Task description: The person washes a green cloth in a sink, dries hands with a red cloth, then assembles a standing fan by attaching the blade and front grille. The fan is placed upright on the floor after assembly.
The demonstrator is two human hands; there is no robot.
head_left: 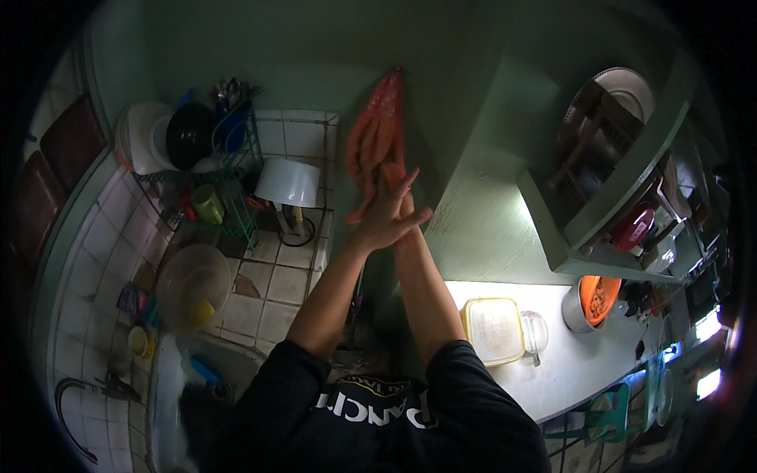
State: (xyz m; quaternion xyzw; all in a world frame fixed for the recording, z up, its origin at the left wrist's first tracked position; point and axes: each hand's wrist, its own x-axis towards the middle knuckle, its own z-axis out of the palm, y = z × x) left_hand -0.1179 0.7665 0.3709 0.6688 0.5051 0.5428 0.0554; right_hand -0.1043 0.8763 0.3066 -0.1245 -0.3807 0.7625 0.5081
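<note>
An orange-red cloth (377, 138) with bunched folds hangs from a point on the green wall, in front of me. Both my arms reach up toward its lower part and cross at the wrists. My left hand (384, 224) lies over my right wrist, its fingers and thumb spread apart. Behind it, my right hand (407, 206) is mostly covered, next to the cloth's lower end. Whether the right fingers grip the cloth is hidden.
On the left, a green dish rack (251, 146) holds plates and cups beside a white pot (289, 182). A translucent basin (192, 272) stands above the sink (169, 370). At right, a white counter (552, 378) bears a yellow-rimmed container (494, 331), below a wall shelf (623, 209).
</note>
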